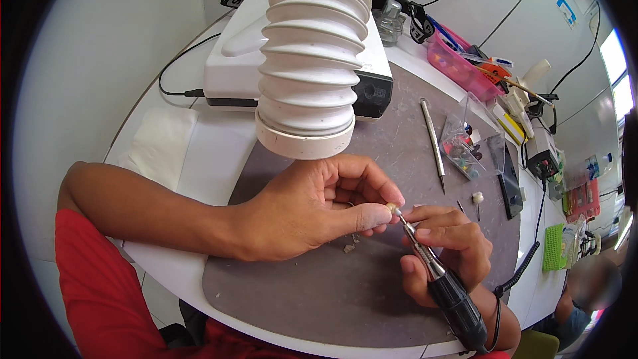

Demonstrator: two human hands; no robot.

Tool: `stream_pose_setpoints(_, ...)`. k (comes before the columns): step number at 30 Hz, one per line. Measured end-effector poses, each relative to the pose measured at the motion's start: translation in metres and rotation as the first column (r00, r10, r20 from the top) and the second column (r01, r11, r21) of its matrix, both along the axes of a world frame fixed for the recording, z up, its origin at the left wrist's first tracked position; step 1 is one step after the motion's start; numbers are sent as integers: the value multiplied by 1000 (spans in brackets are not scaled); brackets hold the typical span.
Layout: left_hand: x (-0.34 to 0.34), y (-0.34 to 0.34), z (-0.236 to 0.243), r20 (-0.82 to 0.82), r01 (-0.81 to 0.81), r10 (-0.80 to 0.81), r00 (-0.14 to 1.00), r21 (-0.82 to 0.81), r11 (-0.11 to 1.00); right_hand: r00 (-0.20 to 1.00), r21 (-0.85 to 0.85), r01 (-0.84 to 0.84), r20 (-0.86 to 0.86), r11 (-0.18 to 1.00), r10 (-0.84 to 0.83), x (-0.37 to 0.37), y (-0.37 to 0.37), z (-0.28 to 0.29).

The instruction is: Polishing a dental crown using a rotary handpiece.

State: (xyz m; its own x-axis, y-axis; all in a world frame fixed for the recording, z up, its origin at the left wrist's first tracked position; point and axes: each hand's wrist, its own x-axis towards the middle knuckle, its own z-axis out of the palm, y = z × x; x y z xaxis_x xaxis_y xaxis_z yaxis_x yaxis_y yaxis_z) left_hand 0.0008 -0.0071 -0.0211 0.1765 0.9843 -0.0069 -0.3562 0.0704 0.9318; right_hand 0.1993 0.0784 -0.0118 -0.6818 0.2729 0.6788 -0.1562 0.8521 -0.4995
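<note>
Between thumb and fingertips, my left hand (292, 216) pinches a small tooth-coloured piece (391, 207), like a dental crown; the fingers cover most of it. My right hand (458, 242) is closed around a rotary handpiece (453, 296) with a silver front and black body, held like a pen. Its tip points up and left and meets the small piece or lies right beside it. Both hands are close together above a brown-grey mat (292, 306). Small crumbs (349, 248) lie under the left fingers. Above the left hand hangs the mouth of a white ribbed hose (312, 80).
A white machine (232, 60) stands behind the hose. To the right lie a pointed metal tool (432, 139), a clear box (465, 149) of small parts, a bur with a white head (478, 197) and a phone (511, 186). A coiled cord (522, 269) runs beside my right forearm. A pink basket (458, 66) sits farther back.
</note>
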Motion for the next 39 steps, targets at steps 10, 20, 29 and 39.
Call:
stream_pose_setpoints(10,-1,0,-2,37,7,-7,999,-8,1000,1000,-9,7,4,1000,-7,0,0,0)
stream_pose_setpoints(20,2,-2,8,6,-12,12,1000,-33,999,1000,-7,-12,1,1000,12,3,-1,3)
stream_pose_setpoints(29,0,-1,1,2,-8,8,1000,-2,1000,999,-1,-37,-3,999,37,1,-1,2)
stream_pose_setpoints(39,0,-1,1,-5,3,-3,1000,-3,1000,1000,-11,-23,-3,1000,23,0,0,1)
